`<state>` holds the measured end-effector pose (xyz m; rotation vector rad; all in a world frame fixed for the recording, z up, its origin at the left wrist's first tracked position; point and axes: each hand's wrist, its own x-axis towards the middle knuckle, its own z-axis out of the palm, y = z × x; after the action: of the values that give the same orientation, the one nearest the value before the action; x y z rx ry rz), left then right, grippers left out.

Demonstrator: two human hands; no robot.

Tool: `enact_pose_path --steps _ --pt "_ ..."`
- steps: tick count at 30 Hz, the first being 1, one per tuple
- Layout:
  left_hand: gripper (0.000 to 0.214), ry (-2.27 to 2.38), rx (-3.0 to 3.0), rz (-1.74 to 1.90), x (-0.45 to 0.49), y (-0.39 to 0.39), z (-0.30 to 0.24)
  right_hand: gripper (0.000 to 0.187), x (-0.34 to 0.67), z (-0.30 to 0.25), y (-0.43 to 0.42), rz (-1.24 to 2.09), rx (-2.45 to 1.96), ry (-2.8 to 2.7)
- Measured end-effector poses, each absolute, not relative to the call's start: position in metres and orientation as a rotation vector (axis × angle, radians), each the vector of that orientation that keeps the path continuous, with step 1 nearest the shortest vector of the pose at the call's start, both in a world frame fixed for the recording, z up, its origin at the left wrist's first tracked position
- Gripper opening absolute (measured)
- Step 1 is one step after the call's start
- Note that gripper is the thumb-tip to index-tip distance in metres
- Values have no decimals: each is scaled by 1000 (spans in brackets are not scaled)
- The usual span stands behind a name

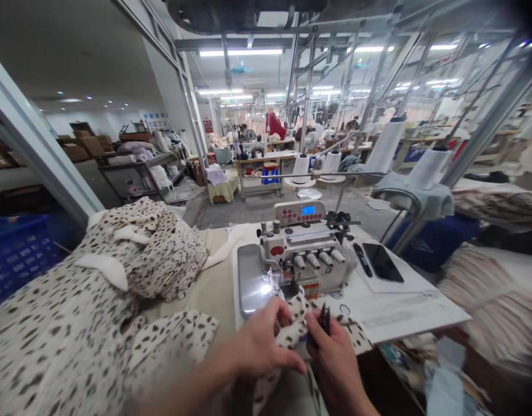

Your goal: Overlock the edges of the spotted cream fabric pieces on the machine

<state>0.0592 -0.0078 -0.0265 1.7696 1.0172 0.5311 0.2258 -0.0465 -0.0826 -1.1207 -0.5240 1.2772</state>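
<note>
My left hand (259, 341) is curled around a strip of cream fabric with dark spots (297, 315), its thumb stretched out to the right below the cloth. Close beside it, my right hand (335, 352) is closed on small dark thread snips (324, 319), whose tips point up. The right fingers also touch the edge of the spotted cloth. Just beyond both hands stands an overlock sewing machine (307, 248), with a lit blue display on top. Part of the fabric lies at the front edge of the machine table, and my hands hide some of it.
A large heap of spotted fabric (96, 300) spreads over the left side. On the right of the white table (405, 309) lie a phone (383, 262) and a dark pen-like object (362, 260). White thread cones (385, 147) stand behind. Folded cloth (495, 294) is stacked at right.
</note>
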Motion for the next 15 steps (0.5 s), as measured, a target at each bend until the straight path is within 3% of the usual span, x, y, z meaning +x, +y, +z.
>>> enact_pose_path --steps 3,8,15 --pt "73 1027 1686 415 48 2 -9 43 229 -75 -49 1349 -1037 -436" --pt "47 1046 1957 70 18 28 24 43 245 -70 -51 1343 -1028 -422" --pt "49 1031 1860 -200 -37 84 62 48 270 -98 -76 1365 -1182 -422"
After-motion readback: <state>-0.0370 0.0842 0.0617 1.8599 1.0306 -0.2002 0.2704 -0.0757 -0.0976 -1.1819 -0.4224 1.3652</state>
